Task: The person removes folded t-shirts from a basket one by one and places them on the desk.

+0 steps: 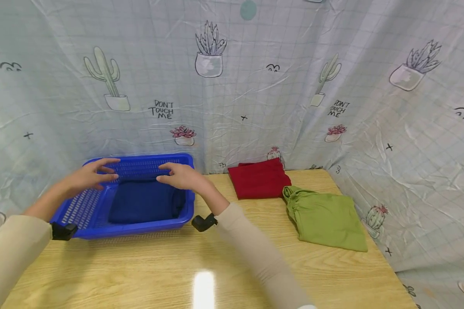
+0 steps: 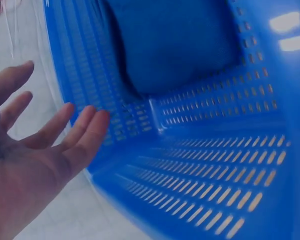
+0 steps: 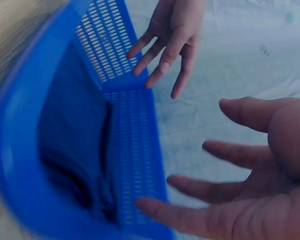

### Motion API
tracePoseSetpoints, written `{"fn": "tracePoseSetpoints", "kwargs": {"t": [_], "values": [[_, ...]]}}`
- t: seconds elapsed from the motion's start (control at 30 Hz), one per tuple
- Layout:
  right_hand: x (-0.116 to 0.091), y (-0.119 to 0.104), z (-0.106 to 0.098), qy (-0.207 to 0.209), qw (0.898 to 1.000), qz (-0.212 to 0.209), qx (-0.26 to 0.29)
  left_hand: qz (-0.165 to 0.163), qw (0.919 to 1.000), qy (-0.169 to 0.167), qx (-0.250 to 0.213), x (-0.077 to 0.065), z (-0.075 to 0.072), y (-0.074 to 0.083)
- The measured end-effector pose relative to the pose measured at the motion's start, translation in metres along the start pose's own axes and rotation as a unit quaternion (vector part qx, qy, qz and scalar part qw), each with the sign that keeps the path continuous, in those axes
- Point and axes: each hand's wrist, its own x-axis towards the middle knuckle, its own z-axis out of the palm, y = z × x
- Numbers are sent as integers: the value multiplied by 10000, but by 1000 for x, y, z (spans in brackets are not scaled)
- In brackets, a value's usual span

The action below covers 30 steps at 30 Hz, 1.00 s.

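Note:
A blue plastic basket [image 1: 135, 231] with slotted walls stands on the left part of the table. Inside it lies a folded dark blue cloth [image 1: 143, 201], toward the basket's right side. Over the basket's left end hovers my left hand [image 1: 89, 175], fingers spread and holding nothing. My right hand [image 1: 183, 176] is above the right end, its fingers loosely bent and nothing in them. Both wrist views show the fingers apart from the folded cloth [image 2: 175, 45]. In the right wrist view the right hand [image 3: 240, 185] also appears free of the basket.
To the right of the basket lies a folded red cloth [image 1: 260, 179] near the back curtain. A folded green garment [image 1: 326, 216] lies beside it, close to the table's right edge. A curtain with cactus prints [image 1: 232, 94] hangs behind the wooden table [image 1: 139, 274].

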Motion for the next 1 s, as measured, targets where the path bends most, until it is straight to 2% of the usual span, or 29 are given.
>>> {"fn": "tracePoseSetpoints", "kwargs": {"t": [0.07,0.17,0.23,0.3,0.4,0.5,0.57,0.63,0.73,0.8,0.9,0.97,1.0], "values": [[12,-4,5,-137,9980,519,324,-252,9991,-269,-193,3,-2,-6],[30,-9,14,-359,9883,1257,782,-662,9939,-689,-549,5,-3,-16],[40,-11,19,-441,9809,1625,977,-917,9883,-906,-815,6,-5,-23],[49,-12,24,-516,9748,1819,1188,-1159,9821,-1002,-1094,7,-6,-29],[60,-9,31,-520,9691,2027,1305,-1492,9685,-1147,-1634,11,-5,-38],[68,-1,36,-536,9653,2193,1313,-1840,9498,-1297,-2173,16,-1,-46],[72,5,40,-499,9625,2300,1347,-1993,9410,-1352,-2375,19,4,-51],[76,11,44,-395,9638,2295,1302,-2044,9377,-1315,-2483,23,8,-53],[80,19,49,-130,9650,2217,1391,-2005,9381,-1292,-2511,27,13,-54],[81,24,52,49,9620,2244,1557,-2025,9374,-1294,-2521,29,16,-54],[82,29,58,288,9513,2392,1922,-2114,9366,-1343,-2452,29,20,-56],[82,28,62,462,9462,2508,1992,-2189,9372,-1307,-2379,28,21,-57],[83,27,64,541,9471,2523,1911,-2202,9383,-1288,-2335,27,21,-58]]}}
